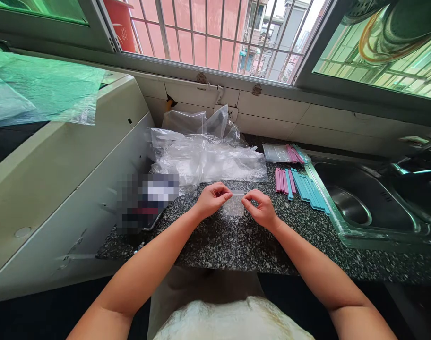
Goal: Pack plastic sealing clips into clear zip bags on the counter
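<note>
A small clear plastic zip bag (pixel 234 206) is stretched between my two hands, just over the speckled dark countertop (pixel 215 245). My left hand (pixel 212 199) pinches its top left corner between thumb and fingers. At the top right corner, my right hand (pixel 261 210) grips the bag in the same way. To the right of my hands lie several slim pink plastic strips (pixel 281 181) and several blue ones (pixel 309 189), side by side. Behind them, more pink and blue strips (pixel 296 154) rest on a flat clear bag (pixel 274 153).
A heap of clear plastic bags (pixel 208 158) spreads along the back of the counter. At left are a blurred-out object (pixel 150 200) and a cream-coloured appliance (pixel 105 141) with a green translucent sheet (pixel 59 85) over it. A metal sink (pixel 364 203) is at right, below a barred window.
</note>
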`<state>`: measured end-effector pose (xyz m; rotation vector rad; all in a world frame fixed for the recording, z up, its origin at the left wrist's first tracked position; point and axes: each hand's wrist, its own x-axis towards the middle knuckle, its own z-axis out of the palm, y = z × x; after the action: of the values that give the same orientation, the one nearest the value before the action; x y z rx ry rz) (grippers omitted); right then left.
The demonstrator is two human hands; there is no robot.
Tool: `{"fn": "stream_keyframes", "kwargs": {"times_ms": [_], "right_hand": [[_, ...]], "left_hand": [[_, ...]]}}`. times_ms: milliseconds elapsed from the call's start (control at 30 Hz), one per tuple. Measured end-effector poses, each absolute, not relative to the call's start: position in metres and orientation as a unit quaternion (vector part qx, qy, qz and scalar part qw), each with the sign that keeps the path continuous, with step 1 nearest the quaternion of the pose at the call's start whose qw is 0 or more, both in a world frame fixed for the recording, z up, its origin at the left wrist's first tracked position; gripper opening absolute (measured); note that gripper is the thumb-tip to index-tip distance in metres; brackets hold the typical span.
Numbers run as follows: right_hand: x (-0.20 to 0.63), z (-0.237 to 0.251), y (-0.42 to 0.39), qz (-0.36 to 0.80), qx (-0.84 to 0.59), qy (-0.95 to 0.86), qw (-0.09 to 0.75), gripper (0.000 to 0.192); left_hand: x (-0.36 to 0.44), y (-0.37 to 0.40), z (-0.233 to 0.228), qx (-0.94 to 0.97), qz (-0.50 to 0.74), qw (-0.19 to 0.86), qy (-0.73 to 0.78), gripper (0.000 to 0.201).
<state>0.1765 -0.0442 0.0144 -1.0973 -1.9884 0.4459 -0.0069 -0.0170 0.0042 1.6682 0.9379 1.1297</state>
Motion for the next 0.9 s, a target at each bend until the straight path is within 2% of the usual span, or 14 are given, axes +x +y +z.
{"fn": "stream_keyframes", "kwargs": {"times_ms": [400,900], "right_hand": [[0.1785,0.0131,-0.0439,0.194,-0.439,-0.778,0.406,0.011],[0.1781,0.0142,-0.0439,0.186,-0.416,-0.795,0.401,0.018]], "left_hand": [[-0.0067,-0.0192,0.0052,0.719,0.406,0.433,0.362,0.017],[-0.0062,-0.0183,0.003,0.715,0.406,0.437,0.365,0.015]]}}
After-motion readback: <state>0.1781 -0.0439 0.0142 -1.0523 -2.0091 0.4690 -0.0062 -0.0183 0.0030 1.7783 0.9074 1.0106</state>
